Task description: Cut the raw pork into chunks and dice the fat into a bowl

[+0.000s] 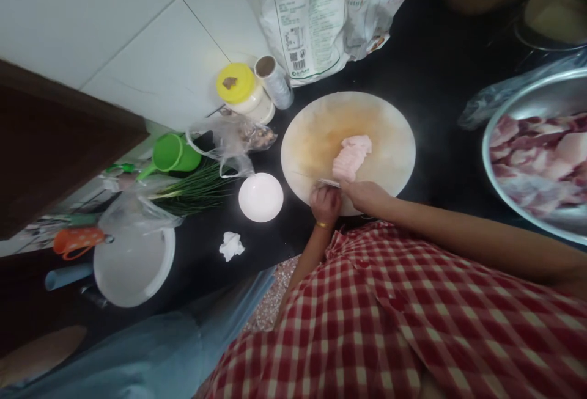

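A round cutting board (302,136), pale with brownish stains, lies in front of me. Near its middle rests a pinkish-white piece of fatty meat (352,157), which looks cut into slices. My right hand (364,196) is closed around a knife (328,183), whose blade points left over the board's near edge. Just below the blade, my left hand (325,203) has its fingers curled close together at the board's near edge. What those fingers hold, if anything, is hidden.
A metal basin (487,154) of raw meat stands at the right. Left of the board are a white bowl (261,197), crumpled tissue (232,245), green onions (197,190) and a white basin (167,264). A yellow-lidded jar (238,84) and a flour bag (307,20) stand behind.
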`<state>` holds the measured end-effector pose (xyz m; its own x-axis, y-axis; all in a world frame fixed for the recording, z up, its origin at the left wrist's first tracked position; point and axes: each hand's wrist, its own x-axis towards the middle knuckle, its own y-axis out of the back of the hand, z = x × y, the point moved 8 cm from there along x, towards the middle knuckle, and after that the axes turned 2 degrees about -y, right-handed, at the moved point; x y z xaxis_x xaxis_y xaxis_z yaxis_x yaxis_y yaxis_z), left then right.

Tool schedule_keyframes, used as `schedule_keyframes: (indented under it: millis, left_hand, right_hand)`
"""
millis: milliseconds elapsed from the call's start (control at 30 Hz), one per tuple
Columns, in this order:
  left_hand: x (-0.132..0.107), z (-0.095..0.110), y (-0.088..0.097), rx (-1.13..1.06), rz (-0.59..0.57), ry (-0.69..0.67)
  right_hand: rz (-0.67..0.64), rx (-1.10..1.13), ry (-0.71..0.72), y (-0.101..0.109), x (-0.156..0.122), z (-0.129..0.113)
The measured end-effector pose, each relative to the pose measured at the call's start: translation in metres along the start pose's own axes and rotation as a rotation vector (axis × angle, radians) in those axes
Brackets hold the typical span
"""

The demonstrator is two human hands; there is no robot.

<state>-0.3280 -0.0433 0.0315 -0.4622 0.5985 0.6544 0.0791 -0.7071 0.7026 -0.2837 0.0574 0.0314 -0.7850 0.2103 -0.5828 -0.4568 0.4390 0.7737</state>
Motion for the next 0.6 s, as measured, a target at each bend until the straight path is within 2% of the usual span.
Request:
schedule_keyframes:
  millis: [167, 300, 467, 600]
  left_hand:
    - [-0.002, -0.003, -0.004, 0.004, -0.035, 0.041]
    - [-0.003, -0.005, -0.005, -0.012, -0.059, 0.060]
    - [-0.004, -0.004, -0.005, -0.006, -0.086, 0.046]
    - [-0.004, -0.003, -0.002, -0.027, -0.038, 0.032]
  right_hand:
    - [0.031, 0.139, -0.035, 0.001, -0.004, 0.039]
    - [0.091, 0.313, -0.084, 0.019, -0.011, 0.063]
    - [0.043, 0.427, -0.111, 0.028, -0.021, 0.065]
    - [0.124, 0.208, -0.114, 0.032, -0.039, 0.054]
